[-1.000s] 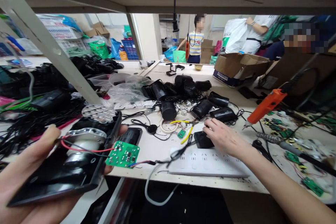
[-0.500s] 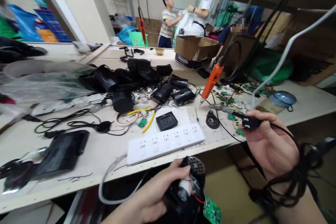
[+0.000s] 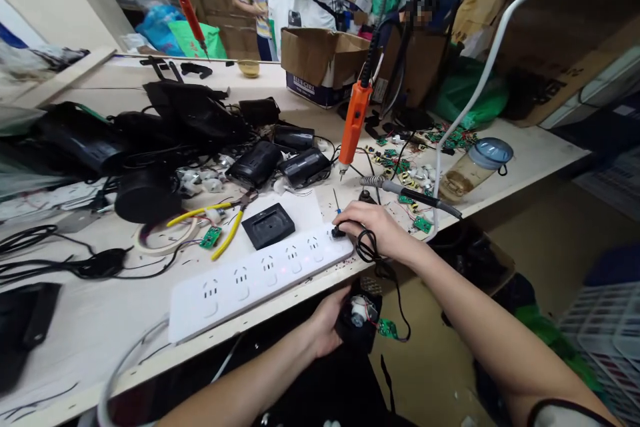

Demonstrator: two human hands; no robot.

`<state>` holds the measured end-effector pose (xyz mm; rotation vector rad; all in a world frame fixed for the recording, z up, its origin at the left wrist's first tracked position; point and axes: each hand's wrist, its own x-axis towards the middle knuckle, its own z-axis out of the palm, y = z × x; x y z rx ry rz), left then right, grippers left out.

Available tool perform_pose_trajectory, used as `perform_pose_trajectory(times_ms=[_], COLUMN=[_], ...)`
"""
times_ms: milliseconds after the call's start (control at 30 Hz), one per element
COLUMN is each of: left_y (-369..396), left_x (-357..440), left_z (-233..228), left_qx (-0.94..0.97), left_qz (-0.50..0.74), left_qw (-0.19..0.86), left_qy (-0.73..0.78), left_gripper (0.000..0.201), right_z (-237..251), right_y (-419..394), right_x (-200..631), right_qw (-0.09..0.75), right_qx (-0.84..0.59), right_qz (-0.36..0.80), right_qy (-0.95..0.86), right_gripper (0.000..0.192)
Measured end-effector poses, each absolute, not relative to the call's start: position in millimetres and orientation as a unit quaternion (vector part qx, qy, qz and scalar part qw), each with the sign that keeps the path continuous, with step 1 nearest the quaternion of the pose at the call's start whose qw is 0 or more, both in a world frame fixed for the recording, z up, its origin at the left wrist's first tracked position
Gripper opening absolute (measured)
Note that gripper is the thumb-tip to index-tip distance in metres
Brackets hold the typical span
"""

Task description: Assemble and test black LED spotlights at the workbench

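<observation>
Right hand: the right hand rests on the far end of the long white power strip, fingers pinched on a small black plug set against the last socket; a black cord loops away from it under the wrist.
Left hand: the left hand is below the bench edge, curled around a black lamp housing with a small green circuit board hanging from it on red wire.
Writing: the brown cardboard box bears blue lettering on its front, too small to read with certainty.
Sockets: five socket groups show along the power strip, the sixth position covered by the plug.
Tools: one orange hanging electric screwdriver; one pair of yellow-handled pliers; one grey-handled soldering iron.
Bench: the pale worktable also carries one black square plate and a heap of black lamp casings.
Background: three people stand or sit behind the box.
</observation>
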<state>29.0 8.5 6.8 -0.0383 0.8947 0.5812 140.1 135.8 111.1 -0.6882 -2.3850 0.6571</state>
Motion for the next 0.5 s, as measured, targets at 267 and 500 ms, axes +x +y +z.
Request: perform_pose_trajectory(times_ms=[267, 500], left_y=[20.7, 16.5], left_x=[32.6, 35.1], left_z=[-7.0, -9.6], left_qx=[-0.014, -0.007], left_qz=[0.344, 0.310], left_qw=[0.809, 0.801], left_qy=[0.475, 0.513], left_gripper=[0.033, 0.037], right_z=[114.0, 112.8], right_y=[138.3, 138.9], right_x=[138.7, 135.6], right_qw=[0.256, 0.233], right_qx=[-0.214, -0.196], right_qz=[0.249, 0.227], right_qy=[-0.909, -0.925], right_gripper=[0.019, 0.020])
